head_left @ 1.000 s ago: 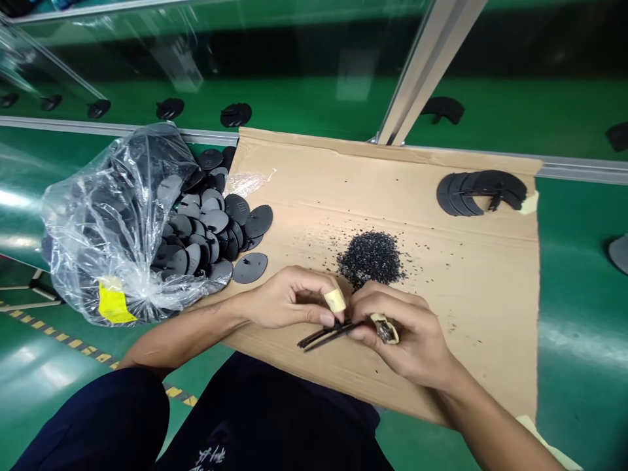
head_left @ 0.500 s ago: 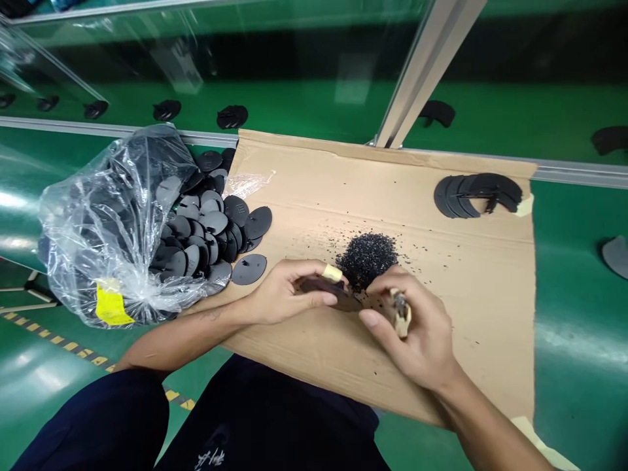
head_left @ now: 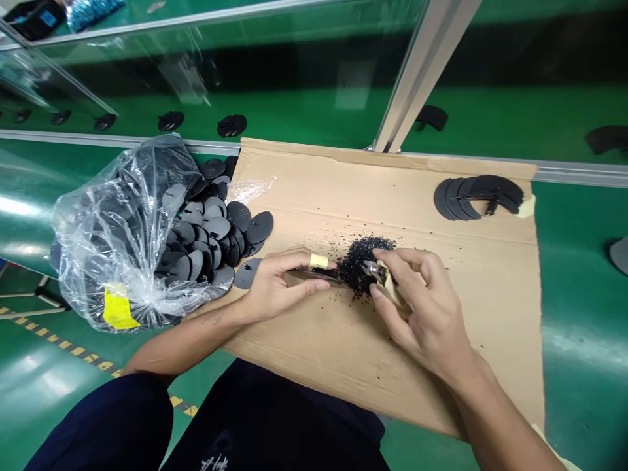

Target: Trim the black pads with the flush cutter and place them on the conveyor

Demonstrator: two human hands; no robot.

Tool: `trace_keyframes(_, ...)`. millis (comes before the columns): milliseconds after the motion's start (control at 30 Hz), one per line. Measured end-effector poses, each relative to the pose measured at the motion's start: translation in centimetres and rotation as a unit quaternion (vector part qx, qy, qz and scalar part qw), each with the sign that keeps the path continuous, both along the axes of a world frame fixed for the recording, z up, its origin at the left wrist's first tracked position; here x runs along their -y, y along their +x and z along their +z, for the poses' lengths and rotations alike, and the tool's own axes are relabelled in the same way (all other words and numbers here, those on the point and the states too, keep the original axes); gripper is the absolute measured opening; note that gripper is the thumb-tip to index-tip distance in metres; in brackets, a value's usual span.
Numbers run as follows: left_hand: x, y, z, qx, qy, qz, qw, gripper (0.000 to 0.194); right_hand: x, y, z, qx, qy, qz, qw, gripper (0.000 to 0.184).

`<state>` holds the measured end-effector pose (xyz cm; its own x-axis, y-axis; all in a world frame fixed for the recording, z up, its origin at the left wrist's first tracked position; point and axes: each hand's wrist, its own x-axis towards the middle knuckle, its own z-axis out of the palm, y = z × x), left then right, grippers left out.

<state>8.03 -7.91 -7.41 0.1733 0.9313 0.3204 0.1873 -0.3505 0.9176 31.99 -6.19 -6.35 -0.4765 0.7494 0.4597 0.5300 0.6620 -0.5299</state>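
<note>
Disc [head_left: 328,277] pinched at left, tool [head_left: 373,269] at right

Nearest, over brown cardboard [head_left: 383,392], the left hand [head_left: 277,281] pinches the disc between thumb and forefinger, so it shows as a thin dark edge. The right hand [head_left: 426,311] has its fingers curled round the tool; a shiny metal tip juts out between thumb and forefinger, with pale wrapping behind it.

The step in hand looks like working this one disc with the tool, caught while tip and disc are apart. Bringing them together would call for a steady left pinch and a careful aim at the disc's edge.

Just beyond the fingers lie black chips [head_left: 363,252], loose and grainy, in a low heap; whether the tip touches them I cannot tell. Farther left, flat matt discs [head_left: 217,227] spill from a crinkled clear bag [head_left: 108,216]. At far right on the cardboard, smooth curved pieces [head_left: 500,185] overlap in a fan. Past them stands a pale, straight post [head_left: 426,72].
</note>
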Motion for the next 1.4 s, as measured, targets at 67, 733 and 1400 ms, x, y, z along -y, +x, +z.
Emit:
trace_keyframes(67, -0.06, -0.09, 0.05, -0.003, 0.009, -0.002, 1.000, 0.021, -0.11, 0.08, -0.21, 0.013, 0.007, 0.021, 1.000, 0.048)
trace_keyframes(733, -0.31, -0.17, 0.21, -0.027, 0.084, -0.044, 0.995, 0.020, 0.03, 0.18, -0.34, 0.018, -0.006, 0.077, 0.997, 0.036)
trace_keyframes(1400, -0.25, -0.40, 0.39, -0.097, 0.141, -0.036, 0.985, 0.028, 0.39, -0.19, -0.22, -0.037, -0.064, 0.064, 0.995, 0.030)
